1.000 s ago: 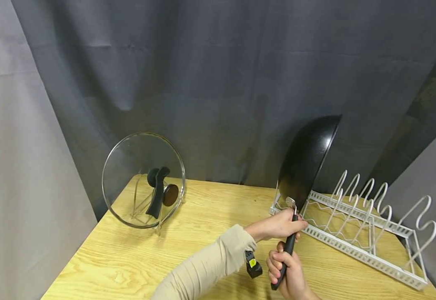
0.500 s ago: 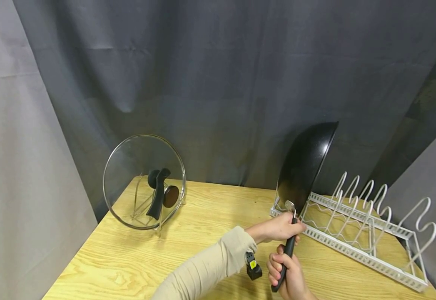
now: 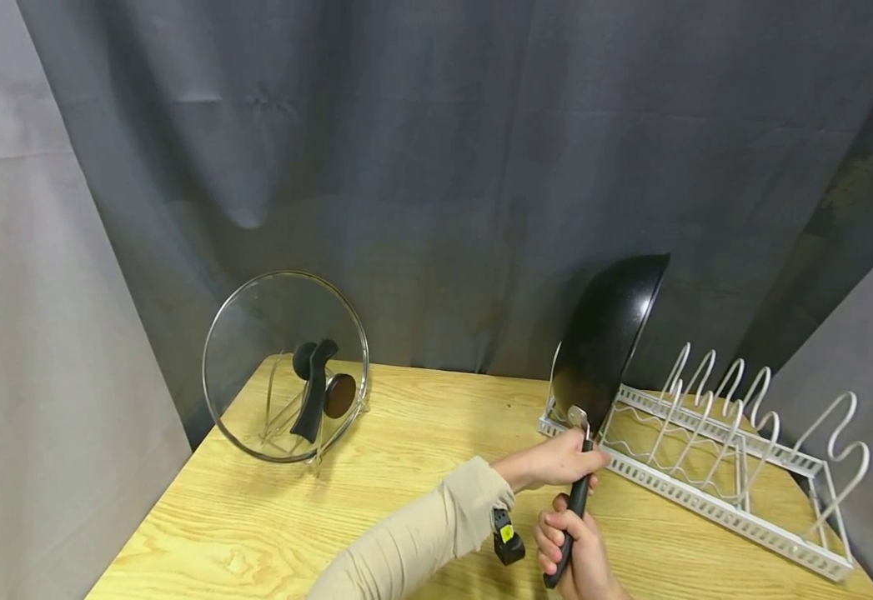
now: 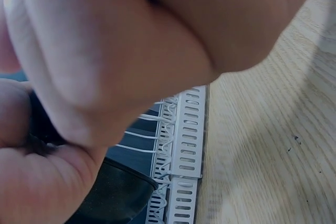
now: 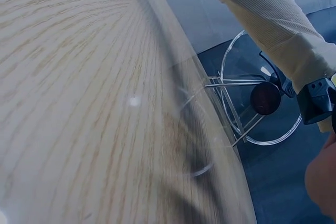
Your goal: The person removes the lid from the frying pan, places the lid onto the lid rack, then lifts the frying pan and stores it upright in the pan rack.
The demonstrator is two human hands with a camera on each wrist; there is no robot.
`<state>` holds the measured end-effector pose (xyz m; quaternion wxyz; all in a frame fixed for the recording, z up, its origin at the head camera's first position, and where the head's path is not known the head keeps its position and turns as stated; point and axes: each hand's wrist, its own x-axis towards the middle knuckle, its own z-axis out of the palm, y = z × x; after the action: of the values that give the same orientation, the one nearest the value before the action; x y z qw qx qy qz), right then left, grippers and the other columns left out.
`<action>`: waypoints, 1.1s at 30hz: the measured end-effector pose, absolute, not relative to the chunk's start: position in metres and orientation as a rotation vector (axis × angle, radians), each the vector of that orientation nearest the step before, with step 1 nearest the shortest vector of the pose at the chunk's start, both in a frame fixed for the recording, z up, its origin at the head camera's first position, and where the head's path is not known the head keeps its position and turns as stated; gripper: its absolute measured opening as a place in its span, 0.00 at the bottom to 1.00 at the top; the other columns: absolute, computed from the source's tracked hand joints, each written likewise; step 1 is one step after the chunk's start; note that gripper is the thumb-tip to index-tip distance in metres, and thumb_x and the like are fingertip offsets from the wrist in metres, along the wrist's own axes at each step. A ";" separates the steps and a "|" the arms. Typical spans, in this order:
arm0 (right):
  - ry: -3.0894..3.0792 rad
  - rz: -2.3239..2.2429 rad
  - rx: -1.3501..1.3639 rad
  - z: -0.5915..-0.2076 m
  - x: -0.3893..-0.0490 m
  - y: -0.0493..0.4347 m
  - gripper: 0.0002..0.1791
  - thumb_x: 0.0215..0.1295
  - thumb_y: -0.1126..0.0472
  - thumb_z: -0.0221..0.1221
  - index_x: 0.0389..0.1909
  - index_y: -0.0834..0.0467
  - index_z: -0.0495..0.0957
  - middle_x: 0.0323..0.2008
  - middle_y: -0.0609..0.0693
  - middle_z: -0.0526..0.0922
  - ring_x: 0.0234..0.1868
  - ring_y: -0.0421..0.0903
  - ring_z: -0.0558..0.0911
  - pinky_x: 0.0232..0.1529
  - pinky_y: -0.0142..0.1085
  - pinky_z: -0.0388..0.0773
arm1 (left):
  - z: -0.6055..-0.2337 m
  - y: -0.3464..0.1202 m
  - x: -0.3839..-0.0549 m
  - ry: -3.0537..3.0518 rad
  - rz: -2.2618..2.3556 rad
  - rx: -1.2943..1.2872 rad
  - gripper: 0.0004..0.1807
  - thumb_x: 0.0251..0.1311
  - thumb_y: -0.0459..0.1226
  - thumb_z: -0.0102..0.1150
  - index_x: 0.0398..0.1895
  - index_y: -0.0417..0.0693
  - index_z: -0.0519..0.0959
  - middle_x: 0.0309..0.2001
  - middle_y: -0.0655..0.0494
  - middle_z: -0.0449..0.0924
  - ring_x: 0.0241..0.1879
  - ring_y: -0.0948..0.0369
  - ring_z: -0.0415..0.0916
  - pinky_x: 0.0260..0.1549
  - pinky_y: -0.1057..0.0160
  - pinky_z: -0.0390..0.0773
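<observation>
A black wok [image 3: 607, 333] is tipped up on edge at the left end of a white wire pan rack [image 3: 714, 500], its black handle [image 3: 579, 493] pointing toward me. My left hand [image 3: 556, 458] grips the handle near its metal bracket [image 3: 579, 418]. Lower down, the fingers of my right hand [image 3: 577, 546] are wrapped around the handle's end. In the left wrist view, my left hand [image 4: 105, 51] fills the upper part, with the wok [image 4: 118, 192] below it beside the slotted rail of the rack [image 4: 189, 135]. The wok's lower edge overlaps the rack's wires.
To the left, a glass lid [image 3: 256, 333] with a black handle leans in a small wire stand [image 3: 274, 429]. A brown round knob [image 3: 340, 395] shows beside that handle. Several wire dividers [image 3: 706, 400] rise from the rack to the wok's right. Dark curtain [image 3: 436, 208] hangs behind the wooden table [image 3: 256, 533].
The wok has sunk a little at the left end of the rack, its top rim now lower and slightly further left. Both hands keep their grip and come down slightly with the handle.
</observation>
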<state>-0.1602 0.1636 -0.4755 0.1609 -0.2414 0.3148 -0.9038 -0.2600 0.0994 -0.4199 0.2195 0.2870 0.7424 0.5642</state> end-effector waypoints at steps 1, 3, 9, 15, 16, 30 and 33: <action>0.899 -2.581 -0.682 -0.476 -0.160 0.164 0.18 0.66 0.74 0.24 0.32 0.50 0.58 0.19 0.47 0.45 0.18 0.38 0.54 0.19 0.22 0.69 | -0.420 0.100 -0.260 2.050 1.566 0.784 0.21 0.65 0.35 0.49 0.11 0.44 0.66 0.12 0.57 0.70 0.12 0.66 0.70 0.14 0.71 0.66; 0.897 -2.580 -0.667 -0.476 -0.160 0.164 0.19 0.66 0.74 0.24 0.32 0.50 0.58 0.19 0.47 0.45 0.18 0.38 0.54 0.19 0.22 0.69 | -0.421 0.100 -0.259 2.057 1.565 0.768 0.21 0.65 0.35 0.49 0.11 0.45 0.66 0.12 0.57 0.70 0.12 0.66 0.69 0.14 0.72 0.66; 0.915 -2.571 -0.618 -0.478 -0.160 0.166 0.17 0.67 0.74 0.26 0.31 0.50 0.57 0.19 0.47 0.46 0.18 0.38 0.53 0.18 0.22 0.68 | -0.422 0.101 -0.258 2.081 1.550 0.744 0.21 0.65 0.36 0.50 0.11 0.44 0.67 0.12 0.57 0.70 0.12 0.66 0.70 0.14 0.73 0.65; 0.921 -2.562 -0.589 -0.480 -0.160 0.168 0.17 0.67 0.73 0.26 0.30 0.50 0.57 0.19 0.46 0.46 0.18 0.38 0.55 0.18 0.22 0.69 | -0.426 0.102 -0.258 2.081 1.556 0.729 0.22 0.65 0.36 0.50 0.10 0.43 0.67 0.12 0.57 0.70 0.12 0.66 0.70 0.14 0.73 0.64; 0.925 -2.563 -0.582 -0.480 -0.160 0.168 0.17 0.67 0.73 0.27 0.30 0.50 0.57 0.19 0.47 0.46 0.17 0.37 0.55 0.18 0.22 0.69 | -0.427 0.103 -0.258 2.082 1.555 0.728 0.22 0.65 0.36 0.50 0.11 0.43 0.67 0.11 0.57 0.70 0.12 0.66 0.69 0.13 0.73 0.64; 0.920 -2.548 -0.548 -0.478 -0.160 0.170 0.18 0.67 0.73 0.24 0.28 0.50 0.57 0.19 0.47 0.46 0.18 0.38 0.54 0.18 0.23 0.67 | -0.428 0.105 -0.261 2.051 1.564 0.708 0.21 0.65 0.36 0.51 0.11 0.46 0.66 0.12 0.56 0.71 0.12 0.65 0.70 0.14 0.72 0.65; 0.915 -2.543 -0.548 -0.477 -0.161 0.171 0.18 0.67 0.73 0.25 0.28 0.50 0.57 0.19 0.47 0.45 0.18 0.38 0.53 0.19 0.22 0.67 | -0.428 0.105 -0.262 2.027 1.573 0.703 0.21 0.65 0.37 0.52 0.11 0.47 0.65 0.12 0.55 0.71 0.12 0.65 0.70 0.15 0.72 0.67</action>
<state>-0.1606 0.1709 -0.4767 0.1910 -0.1951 0.3257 -0.9052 -0.2618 0.1046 -0.4280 0.2384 0.2568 0.7400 0.5742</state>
